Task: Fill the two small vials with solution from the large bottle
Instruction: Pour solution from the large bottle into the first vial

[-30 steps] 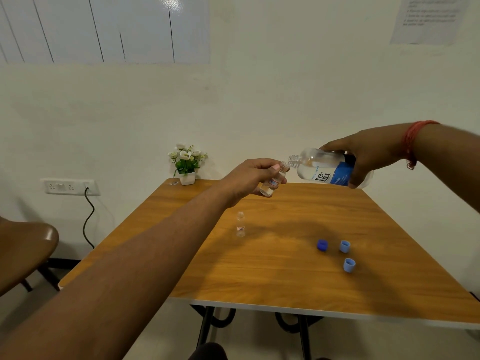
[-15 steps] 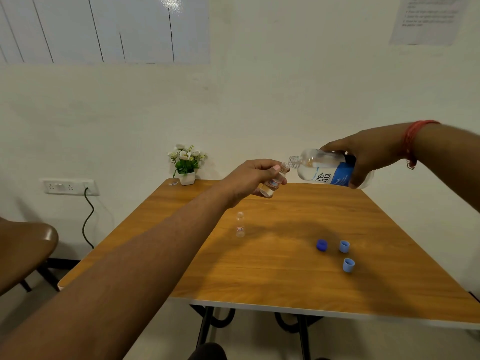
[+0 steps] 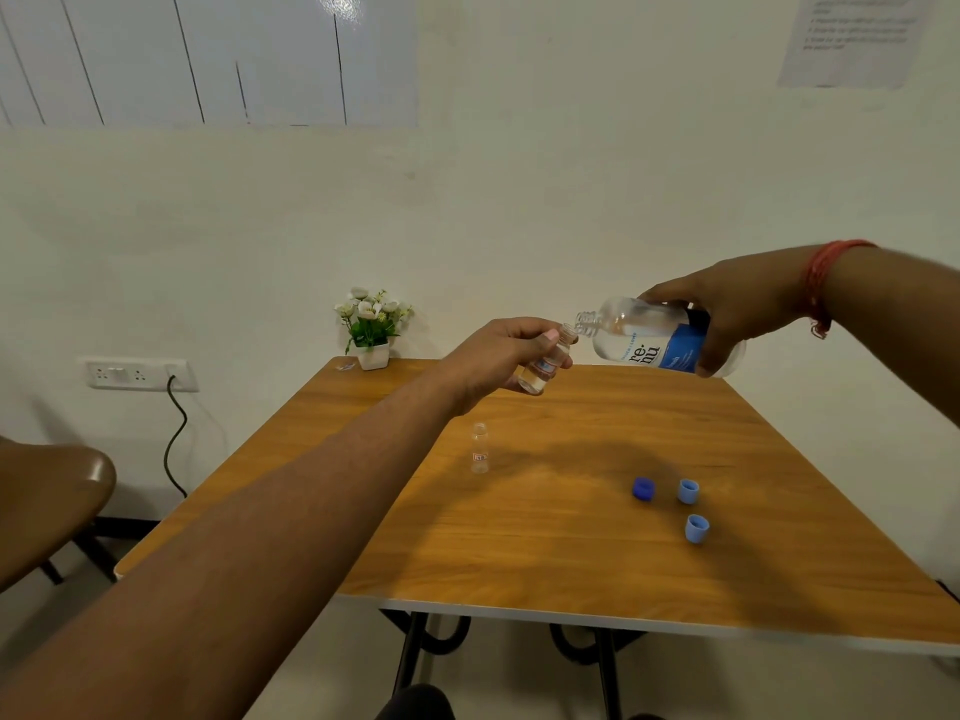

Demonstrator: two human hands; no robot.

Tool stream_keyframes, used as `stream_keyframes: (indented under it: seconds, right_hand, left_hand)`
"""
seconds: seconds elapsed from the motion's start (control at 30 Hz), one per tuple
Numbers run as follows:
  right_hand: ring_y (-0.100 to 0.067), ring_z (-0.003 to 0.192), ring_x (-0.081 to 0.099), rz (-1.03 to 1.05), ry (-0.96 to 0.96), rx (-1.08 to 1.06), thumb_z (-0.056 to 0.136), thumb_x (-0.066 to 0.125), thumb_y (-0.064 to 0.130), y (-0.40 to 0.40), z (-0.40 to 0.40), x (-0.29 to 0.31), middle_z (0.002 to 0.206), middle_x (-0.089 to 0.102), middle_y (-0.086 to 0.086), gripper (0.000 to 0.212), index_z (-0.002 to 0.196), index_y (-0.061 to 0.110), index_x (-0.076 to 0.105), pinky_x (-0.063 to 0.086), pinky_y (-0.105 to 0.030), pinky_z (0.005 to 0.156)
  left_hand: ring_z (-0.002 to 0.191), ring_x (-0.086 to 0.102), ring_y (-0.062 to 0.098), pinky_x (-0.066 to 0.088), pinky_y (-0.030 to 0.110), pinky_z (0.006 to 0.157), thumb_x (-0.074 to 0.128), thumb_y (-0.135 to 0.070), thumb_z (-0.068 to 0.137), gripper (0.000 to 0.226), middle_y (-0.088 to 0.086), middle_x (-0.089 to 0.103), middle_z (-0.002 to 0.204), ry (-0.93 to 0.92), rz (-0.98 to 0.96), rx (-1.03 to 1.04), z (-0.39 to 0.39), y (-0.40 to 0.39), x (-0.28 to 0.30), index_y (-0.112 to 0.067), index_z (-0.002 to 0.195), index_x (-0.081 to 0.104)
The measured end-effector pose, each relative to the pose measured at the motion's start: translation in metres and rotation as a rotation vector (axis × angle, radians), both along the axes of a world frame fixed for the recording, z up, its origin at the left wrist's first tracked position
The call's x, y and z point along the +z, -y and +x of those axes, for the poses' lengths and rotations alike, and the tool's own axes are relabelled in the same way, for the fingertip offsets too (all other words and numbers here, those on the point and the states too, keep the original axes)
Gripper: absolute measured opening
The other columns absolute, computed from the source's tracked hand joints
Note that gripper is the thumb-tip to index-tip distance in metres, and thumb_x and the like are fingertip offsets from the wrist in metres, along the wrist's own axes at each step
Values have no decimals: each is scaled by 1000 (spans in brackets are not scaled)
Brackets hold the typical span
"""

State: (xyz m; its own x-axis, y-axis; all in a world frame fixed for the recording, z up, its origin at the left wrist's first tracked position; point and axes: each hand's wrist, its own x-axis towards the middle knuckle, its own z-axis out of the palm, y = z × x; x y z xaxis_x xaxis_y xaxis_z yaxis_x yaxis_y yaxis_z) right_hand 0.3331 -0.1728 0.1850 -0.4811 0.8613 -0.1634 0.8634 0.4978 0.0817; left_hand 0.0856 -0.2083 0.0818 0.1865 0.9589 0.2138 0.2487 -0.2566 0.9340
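My left hand (image 3: 501, 356) grips a small clear vial (image 3: 545, 365), tilted, its mouth up and to the right, with a little liquid at its bottom. My right hand (image 3: 737, 314) holds the large clear bottle (image 3: 649, 343) with a blue label, tipped almost flat above the table. Its open neck touches the vial's mouth. A second small vial (image 3: 479, 449) stands upright and uncapped on the wooden table (image 3: 519, 537), below my left hand.
Three loose caps lie on the table's right part: a dark blue cap (image 3: 643, 489) and two light blue caps (image 3: 688, 491) (image 3: 696, 528). A small potted plant (image 3: 373, 327) stands at the far left corner. A brown chair (image 3: 49, 504) is at the left, by a wall socket (image 3: 136, 374).
Both hands stay almost still with the bottle neck at the vial's mouth. The view has barely shifted.
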Motion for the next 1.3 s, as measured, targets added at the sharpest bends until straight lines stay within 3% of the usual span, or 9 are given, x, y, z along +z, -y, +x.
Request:
stream_keyframes:
  seconds: [0.23,0.43,0.77,1.3]
  right_hand:
    - [-16,100,56,-7,-6,-3,74,81,20,-1,1,0,119,50,5,95,149,29,23,44,-24,86]
    - [-17,103,54,-1,-5,-8,75,80,19,1,1,-1,132,52,-1,95,150,27,22,43,-26,89]
    - [-16,101,55,-8,-7,-7,74,81,20,-3,1,-2,117,50,6,95,149,28,24,44,-25,87]
    - [-17,103,54,-10,-1,-10,73,81,20,-1,2,-3,127,52,0,95,149,28,24,45,-25,87]
  left_hand:
    - [96,66,16,56,35,78,49,-26,105,23,3,76,106,0,-5,-3,1,-1,0,-24,114,71]
    - [96,66,16,56,35,79,49,-25,105,23,2,76,104,0,-2,-7,1,-2,0,-24,114,70]
    - [98,67,16,57,35,78,49,-25,105,22,3,76,105,11,-5,-7,1,-2,0,-25,112,70]
    - [98,66,16,56,37,79,49,-26,105,23,2,76,105,4,-4,-11,1,-1,-2,-26,111,71]
